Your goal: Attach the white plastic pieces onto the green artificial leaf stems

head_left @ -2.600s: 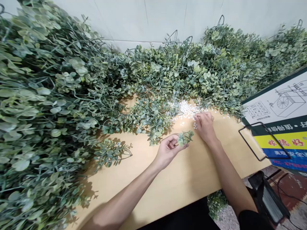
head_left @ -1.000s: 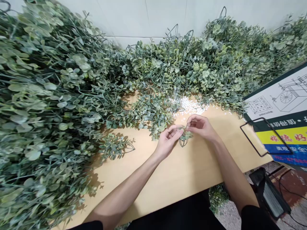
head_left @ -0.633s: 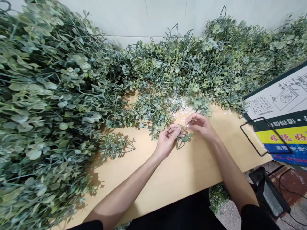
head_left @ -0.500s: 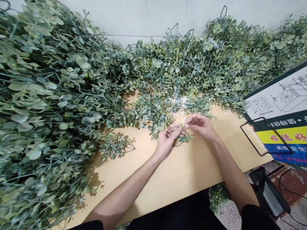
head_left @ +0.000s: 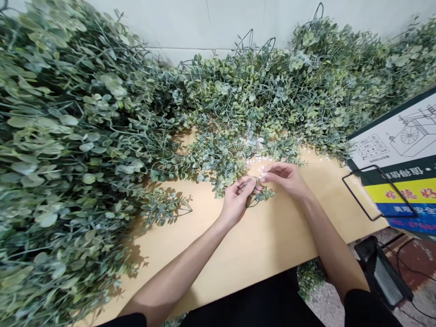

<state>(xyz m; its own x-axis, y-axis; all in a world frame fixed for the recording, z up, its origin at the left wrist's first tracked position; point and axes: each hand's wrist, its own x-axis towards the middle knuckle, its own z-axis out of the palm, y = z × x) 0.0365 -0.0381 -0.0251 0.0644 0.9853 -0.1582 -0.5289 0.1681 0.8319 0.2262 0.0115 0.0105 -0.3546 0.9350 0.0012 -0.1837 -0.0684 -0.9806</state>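
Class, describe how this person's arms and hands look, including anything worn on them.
The left hand and right hand are gloveless, with slender fingers. No watch or bracelet shows at either wrist. Both forearms are bare up to plain black sleeves.

The fingers of the left hand (head_left: pixel 235 203) hide part of the green sprig (head_left: pixel 265 195). The white piece (head_left: pixel 262 175) at the fingertips of the right hand (head_left: pixel 286 178) is too small to identify. The view's edges crop the printed board (head_left: pixel 408 175) and foliage pile (head_left: pixel 75 150).
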